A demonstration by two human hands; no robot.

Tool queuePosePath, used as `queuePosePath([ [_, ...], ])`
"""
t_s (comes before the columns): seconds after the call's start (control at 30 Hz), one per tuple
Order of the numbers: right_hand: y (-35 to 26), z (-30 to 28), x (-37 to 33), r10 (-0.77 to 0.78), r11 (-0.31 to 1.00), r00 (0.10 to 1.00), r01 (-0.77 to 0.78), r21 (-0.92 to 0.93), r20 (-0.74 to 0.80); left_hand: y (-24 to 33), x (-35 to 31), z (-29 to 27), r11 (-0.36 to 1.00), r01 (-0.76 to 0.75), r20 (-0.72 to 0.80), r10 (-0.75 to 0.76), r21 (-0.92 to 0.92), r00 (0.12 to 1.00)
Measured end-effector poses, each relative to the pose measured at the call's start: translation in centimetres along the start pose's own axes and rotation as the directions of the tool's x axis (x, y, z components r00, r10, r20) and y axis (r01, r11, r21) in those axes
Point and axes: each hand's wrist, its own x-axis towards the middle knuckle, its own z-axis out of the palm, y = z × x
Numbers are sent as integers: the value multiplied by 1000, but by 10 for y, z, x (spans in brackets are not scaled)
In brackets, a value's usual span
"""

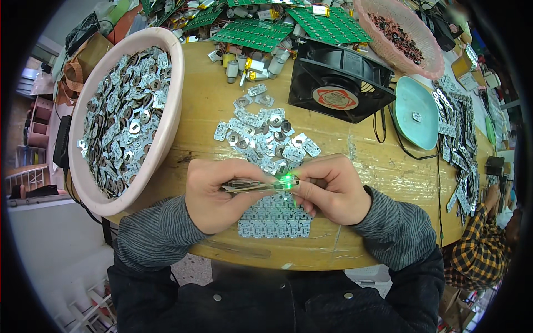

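Yellow-brown wood makes up the tabletop [200, 94] in front of you. By its left edge stands a pale basin [179, 83] heaped with small boards [125, 122]; toward the far edge, right of centre, sits a black fan [341, 77]. Loose boards [266, 136] lie piled around the middle, just beyond your fingers. Your left hand [211, 194] and right hand [338, 194] meet over the tabletop, each grip closed. Near the middle of the near edge lies a flat block of boards [275, 227] in rows.

Held above its far rows is a thin bundle [241, 186], perhaps of board strips: your left grip clamps it between thumb and fingers, and your right pinches its other end. Its long axis runs left to right, roughly along the near edge; the left end fans slightly, and the end with a green light [287, 180] points right.

You seem to be at the step of pressing that lit end; the next move likely calls for a steady left grip while your right fingertips ease their pinch.
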Motion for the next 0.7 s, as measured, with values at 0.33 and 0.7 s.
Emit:
queuePosePath([
  [0.33,4,7,-1,-36,998,991,41,40,-127,2,2,-4,998,-36,84,32,50,996],
  [0.7,6,4,6,-101,993,952,78,-91,-290,-9,-4,-1,930,273,-71,-298,-246,952],
])
